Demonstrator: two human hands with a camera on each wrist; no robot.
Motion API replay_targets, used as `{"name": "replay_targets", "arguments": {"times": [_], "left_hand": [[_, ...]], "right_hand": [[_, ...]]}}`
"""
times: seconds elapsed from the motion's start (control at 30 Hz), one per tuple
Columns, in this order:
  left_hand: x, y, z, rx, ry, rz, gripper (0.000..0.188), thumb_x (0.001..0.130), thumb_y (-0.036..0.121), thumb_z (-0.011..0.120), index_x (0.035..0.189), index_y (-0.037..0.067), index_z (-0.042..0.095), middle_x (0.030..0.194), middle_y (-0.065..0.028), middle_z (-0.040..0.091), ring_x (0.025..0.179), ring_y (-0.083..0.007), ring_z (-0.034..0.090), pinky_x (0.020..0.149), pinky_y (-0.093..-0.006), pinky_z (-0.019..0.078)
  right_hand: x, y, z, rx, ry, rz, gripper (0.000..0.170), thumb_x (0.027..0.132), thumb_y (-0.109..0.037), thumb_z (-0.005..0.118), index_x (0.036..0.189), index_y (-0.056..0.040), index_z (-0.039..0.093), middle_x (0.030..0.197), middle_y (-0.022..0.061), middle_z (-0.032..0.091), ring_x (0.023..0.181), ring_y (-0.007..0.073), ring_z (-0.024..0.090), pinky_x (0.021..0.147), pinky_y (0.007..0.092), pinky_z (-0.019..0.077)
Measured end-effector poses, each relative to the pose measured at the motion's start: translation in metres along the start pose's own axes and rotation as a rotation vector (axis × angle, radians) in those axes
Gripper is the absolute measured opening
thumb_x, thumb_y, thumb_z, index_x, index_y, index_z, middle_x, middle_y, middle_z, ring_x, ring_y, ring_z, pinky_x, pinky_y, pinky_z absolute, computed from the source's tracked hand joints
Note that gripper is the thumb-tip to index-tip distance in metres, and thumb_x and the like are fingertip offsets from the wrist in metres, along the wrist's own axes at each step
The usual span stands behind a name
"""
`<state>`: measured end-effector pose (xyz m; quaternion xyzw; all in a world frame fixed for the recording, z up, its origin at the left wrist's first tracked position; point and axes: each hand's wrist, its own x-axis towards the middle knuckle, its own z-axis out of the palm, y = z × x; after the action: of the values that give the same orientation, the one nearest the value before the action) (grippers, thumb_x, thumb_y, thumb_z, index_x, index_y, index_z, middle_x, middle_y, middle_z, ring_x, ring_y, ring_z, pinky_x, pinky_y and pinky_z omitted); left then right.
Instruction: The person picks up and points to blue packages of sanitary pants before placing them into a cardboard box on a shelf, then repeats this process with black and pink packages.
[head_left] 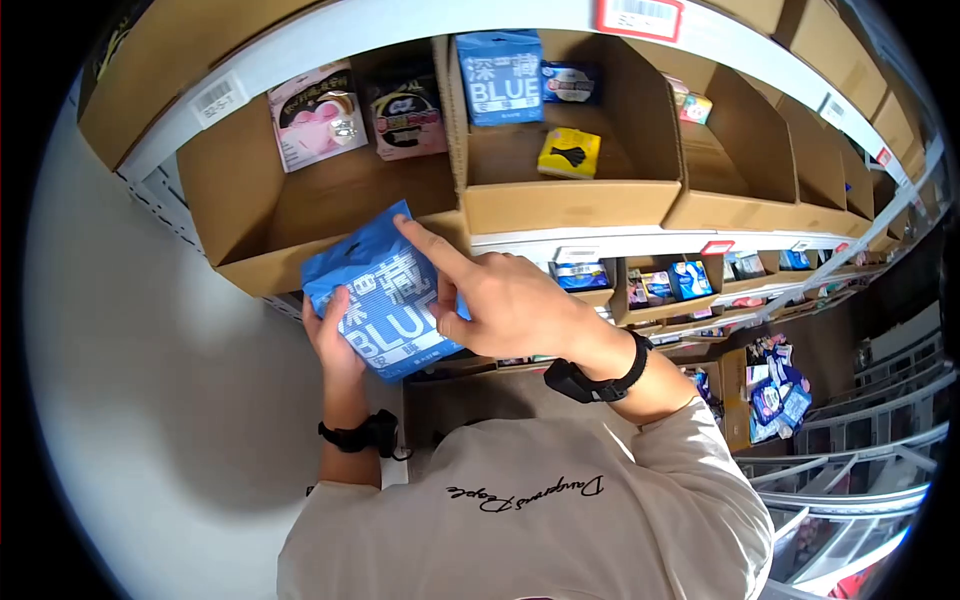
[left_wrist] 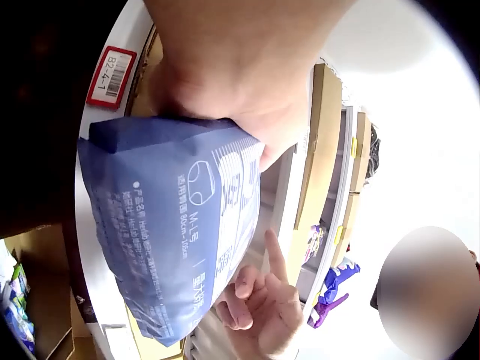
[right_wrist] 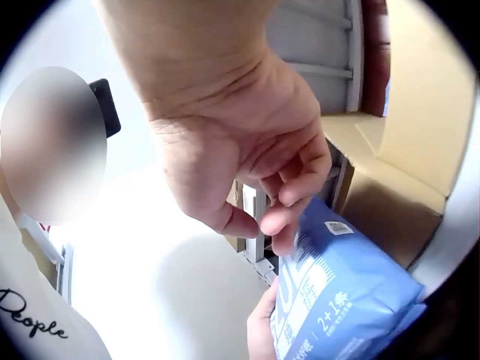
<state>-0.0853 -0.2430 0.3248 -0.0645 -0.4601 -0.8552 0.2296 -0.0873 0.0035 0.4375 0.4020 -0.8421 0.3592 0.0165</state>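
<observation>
My left hand (head_left: pixel 333 335) grips the lower left side of a blue pack of sanitary pants (head_left: pixel 390 322), its thumb on the printed front. White lettering reading BLUE faces up in the head view, and the pack is tilted. Above its right side is my right hand (head_left: pixel 515 305), with the index finger stretched to the pack's top edge and the other fingers bent, holding nothing. In the left wrist view the pack's side panel (left_wrist: pixel 157 217) shows M-L sizing. The right wrist view shows the right hand (right_wrist: pixel 255 142) with loosely bent fingers beside the pack (right_wrist: pixel 345 277).
Behind the pack is a cardboard bin (head_left: pixel 330 215) with a pink pouch (head_left: pixel 318 118) and a black-and-pink pack (head_left: pixel 408 115). The neighbouring bin holds a similar blue pack (head_left: pixel 500 78) and a yellow packet (head_left: pixel 569 153). A box of mixed packs (head_left: pixel 775 395) stands right.
</observation>
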Motion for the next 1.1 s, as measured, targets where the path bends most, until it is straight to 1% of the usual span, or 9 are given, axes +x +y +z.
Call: {"name": "replay_targets", "arguments": {"times": [0.23,0.53,0.6,0.83,0.87,0.93,1.0,1.07,1.1], "left_hand": [[-0.024,-0.023,0.042,0.123,-0.025,0.051,0.039,0.091,0.008,0.058,0.127,-0.005,0.048,0.112,-0.0179,0.064,0.097,-0.0266,0.066,0.086,-0.0374,0.0546],[-0.049,-0.043,0.148,0.029,-0.100,0.055,0.033,0.089,0.006,0.061,0.119,-0.004,0.053,0.106,-0.0166,0.065,0.092,-0.0235,0.067,0.084,-0.0328,0.0529],[-0.056,-0.052,0.168,0.069,-0.121,0.057,0.035,0.094,0.011,0.055,0.124,-0.006,0.049,0.110,-0.0186,0.065,0.095,-0.0246,0.068,0.082,-0.0345,0.0559],[-0.084,-0.095,0.258,0.011,-0.150,-0.078,0.031,0.093,0.014,0.056,0.118,-0.005,0.053,0.109,-0.0178,0.066,0.094,-0.0246,0.068,0.082,-0.0343,0.0557],[-0.088,-0.104,0.269,0.000,-0.161,-0.085,0.031,0.093,0.014,0.056,0.118,-0.005,0.053,0.109,-0.0178,0.066,0.094,-0.0246,0.068,0.082,-0.0343,0.0557],[-0.096,-0.118,0.292,-0.012,-0.201,-0.096,0.032,0.093,0.013,0.057,0.119,-0.005,0.053,0.109,-0.0170,0.065,0.094,-0.0237,0.068,0.081,-0.0339,0.0555],[-0.102,-0.131,0.310,-0.022,-0.227,-0.113,0.033,0.093,0.013,0.058,0.120,-0.005,0.052,0.108,-0.0163,0.065,0.094,-0.0229,0.067,0.081,-0.0336,0.0553],[-0.112,-0.139,0.335,-0.006,-0.226,-0.158,0.034,0.092,0.012,0.060,0.121,-0.004,0.051,0.109,-0.0163,0.065,0.094,-0.0228,0.067,0.081,-0.0335,0.0551],[-0.114,-0.144,0.344,-0.022,-0.245,-0.151,0.031,0.093,0.011,0.060,0.119,-0.004,0.052,0.108,-0.0159,0.065,0.093,-0.0218,0.067,0.081,-0.0324,0.0550]], "right_hand": [[-0.067,0.033,-0.038,0.123,0.126,0.032,0.089,0.075,0.000,0.059,0.154,-0.0125,0.020,0.075,0.0082,0.068,0.067,0.0263,0.068,0.065,0.0369,0.0527],[-0.156,0.068,-0.100,0.289,0.285,0.024,0.088,0.078,0.002,0.056,0.155,-0.0126,0.017,0.074,0.0076,0.064,0.059,0.0191,0.060,0.062,0.0313,0.0492],[-0.178,0.069,-0.120,0.326,0.281,0.047,0.087,0.079,0.003,0.055,0.155,-0.0124,0.017,0.073,0.0069,0.062,0.059,0.0174,0.059,0.062,0.0304,0.0489],[-0.257,0.103,-0.182,0.389,0.377,0.111,0.083,0.085,0.007,0.054,0.156,-0.0113,0.015,0.074,0.0048,0.058,0.068,0.0117,0.057,0.067,0.0258,0.0481],[-0.267,0.109,-0.187,0.377,0.386,0.119,0.083,0.085,0.007,0.054,0.156,-0.0113,0.015,0.074,0.0048,0.058,0.068,0.0117,0.057,0.067,0.0258,0.0481],[-0.286,0.117,-0.201,0.456,0.409,0.184,0.085,0.081,-0.001,0.060,0.154,-0.0081,0.018,0.076,0.0105,0.063,0.075,0.0281,0.066,0.076,0.0373,0.0506],[-0.302,0.124,-0.214,0.417,0.424,0.201,0.085,0.082,0.000,0.061,0.154,-0.0070,0.017,0.076,0.0097,0.064,0.075,0.0264,0.066,0.076,0.0370,0.0508],[-0.318,0.133,-0.228,0.404,0.474,0.206,0.085,0.086,0.007,0.056,0.156,-0.0112,0.011,0.077,0.0038,0.058,0.072,0.0109,0.058,0.070,0.0244,0.0482],[-0.325,0.139,-0.231,0.414,0.477,0.252,0.086,0.087,0.006,0.057,0.156,-0.0116,0.010,0.077,0.0034,0.058,0.073,0.0106,0.057,0.070,0.0239,0.0481]]}}
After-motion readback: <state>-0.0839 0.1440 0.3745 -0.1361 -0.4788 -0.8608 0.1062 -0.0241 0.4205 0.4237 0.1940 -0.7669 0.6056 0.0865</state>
